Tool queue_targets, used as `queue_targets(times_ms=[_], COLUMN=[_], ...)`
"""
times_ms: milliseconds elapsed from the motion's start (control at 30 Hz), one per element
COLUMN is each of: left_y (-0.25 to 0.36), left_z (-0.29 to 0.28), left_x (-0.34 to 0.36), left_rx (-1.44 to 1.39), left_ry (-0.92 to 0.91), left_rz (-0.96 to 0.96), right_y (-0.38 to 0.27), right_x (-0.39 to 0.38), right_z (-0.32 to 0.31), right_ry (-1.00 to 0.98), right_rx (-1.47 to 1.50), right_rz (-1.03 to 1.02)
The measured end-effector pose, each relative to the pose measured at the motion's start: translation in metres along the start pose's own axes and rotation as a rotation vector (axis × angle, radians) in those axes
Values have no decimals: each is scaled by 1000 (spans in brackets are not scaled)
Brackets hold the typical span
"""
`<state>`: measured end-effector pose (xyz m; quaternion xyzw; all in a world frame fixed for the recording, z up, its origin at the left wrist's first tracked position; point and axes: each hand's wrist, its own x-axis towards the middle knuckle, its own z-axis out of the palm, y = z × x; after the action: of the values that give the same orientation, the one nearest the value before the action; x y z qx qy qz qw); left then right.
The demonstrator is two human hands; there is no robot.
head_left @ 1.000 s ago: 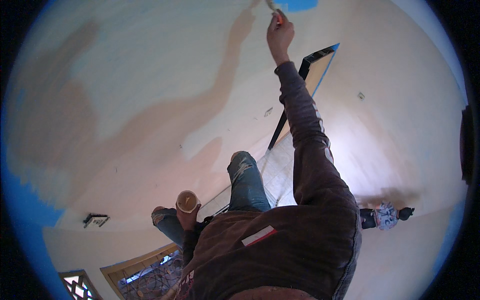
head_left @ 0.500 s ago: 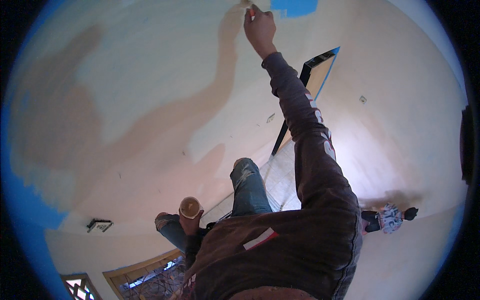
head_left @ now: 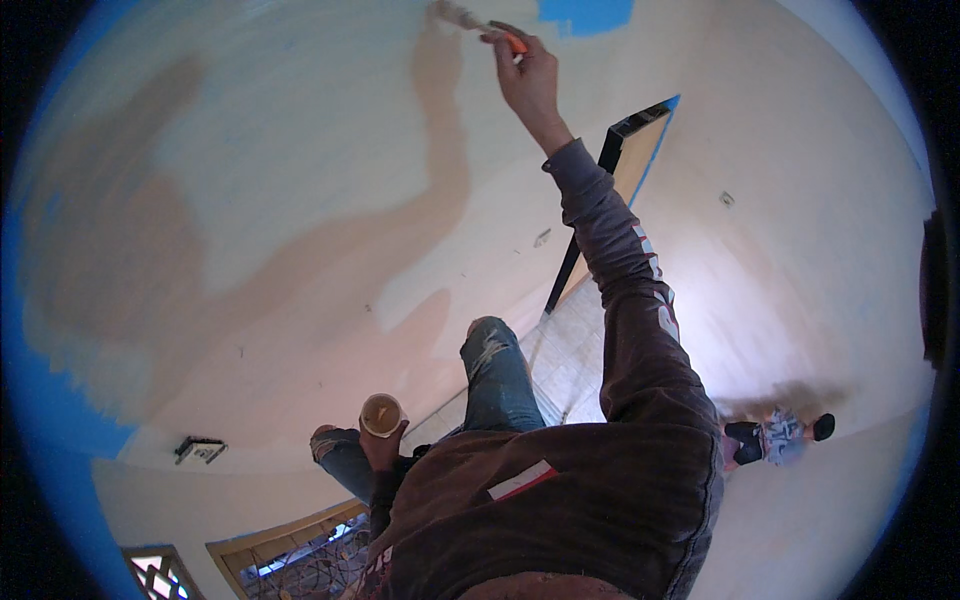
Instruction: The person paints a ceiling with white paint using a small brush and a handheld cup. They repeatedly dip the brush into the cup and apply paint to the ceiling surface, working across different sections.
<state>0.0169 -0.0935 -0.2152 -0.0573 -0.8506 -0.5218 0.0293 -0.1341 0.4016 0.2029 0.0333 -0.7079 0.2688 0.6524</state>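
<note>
High at the top of the view, my right hand (head_left: 530,85) is closed round the orange handle of a paintbrush (head_left: 462,15). The bristles point left and lie at the wall (head_left: 300,130), which carries streaky cream paint over blue. A bare blue patch (head_left: 586,14) shows just right of the brush. Low down by my left knee, my left hand (head_left: 383,447) grips a round cup (head_left: 382,414) of beige paint, its open top facing up. My arm's shadow falls across the wall.
A dark-framed doorway (head_left: 630,150) stands beyond my right arm, above a pale tiled floor (head_left: 560,365). Another person (head_left: 780,437) is at the far right by the wall. An uncovered wall box (head_left: 200,450) sits lower left, near a wood-framed window (head_left: 300,550).
My right hand has tilted the brush over, its bristles swinging left along the wall, and the forearm has lowered slightly. My left hand and the cup stay in place. The other person has shifted slightly.
</note>
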Motion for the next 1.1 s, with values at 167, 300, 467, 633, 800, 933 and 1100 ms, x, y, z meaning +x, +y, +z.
queue_targets(times_ms=[167,300,467,633,800,933,1100], left_y=[-3,-1,6,1,5,-2,-2], left_z=[1,1,6,6,4,8,8], left_x=[-1,-5,3,1,-1,-2,-1], left_rx=[-3,36,-74,-57,-85,-65,-110], left_ry=[25,37,13,22,17,51,30], left_rz=[17,5,21,-15,-2,9,27], right_y=[64,97,128,63,-8,-33,59], right_x=[44,77,102,82,50,49,110], right_z=[-2,0,13,48,60,40,6], right_ry=[307,264,130,52,16,-8,-235], right_rx=[-452,-528,-608,-492,-386,-100,508], right_rz=[-95,17,-39,-160,-296,-222,157])
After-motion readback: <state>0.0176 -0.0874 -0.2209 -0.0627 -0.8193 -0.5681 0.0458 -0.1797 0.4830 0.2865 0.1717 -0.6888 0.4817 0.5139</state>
